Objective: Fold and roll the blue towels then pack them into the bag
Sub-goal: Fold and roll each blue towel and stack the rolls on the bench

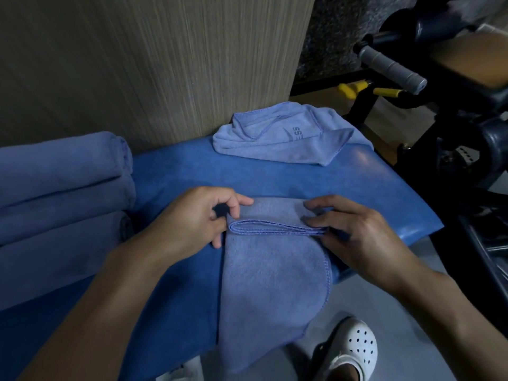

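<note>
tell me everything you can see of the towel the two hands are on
The towel is a light blue, soft, fleecy-looking cloth with a hem stitched in darker blue thread. It lies flat on the blue padded bench, and its near part hangs past the bench's edge. Its far end is folded back toward the person, so a doubled hemmed edge runs across it. The left hand pinches the left end of that fold and the right hand pinches the right end.

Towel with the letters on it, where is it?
In the head view, the lettered towel lies crumpled at the far end of the blue bench, right of centre, beside the wooden wall.
</note>
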